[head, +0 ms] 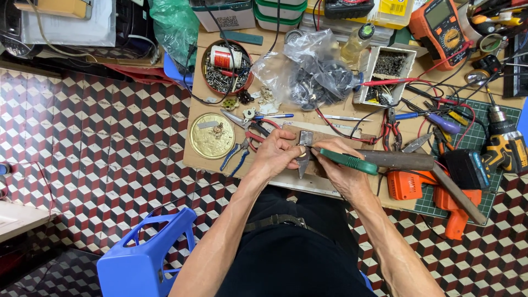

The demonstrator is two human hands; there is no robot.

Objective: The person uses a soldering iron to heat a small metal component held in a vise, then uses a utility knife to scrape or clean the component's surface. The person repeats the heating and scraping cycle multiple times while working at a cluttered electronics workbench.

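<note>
My left hand (276, 155) pinches a small grey metal part (305, 140) at the front middle of a low wooden workbench (204, 164). A thin pointed metal piece hangs below my fingers. My right hand (336, 165) grips a green-handled screwdriver (347, 160) like a pen, its tip touching the small part between both hands. Both forearms reach up from my lap.
A round brass lid (212, 136) and blue-handled pliers (235, 155) lie left of my hands. A round tin of screws (226, 67), a clear plastic bag (309, 71), a multimeter (443, 25), two power drills (434, 190) and a blue plastic stool (144, 254) surround the bench.
</note>
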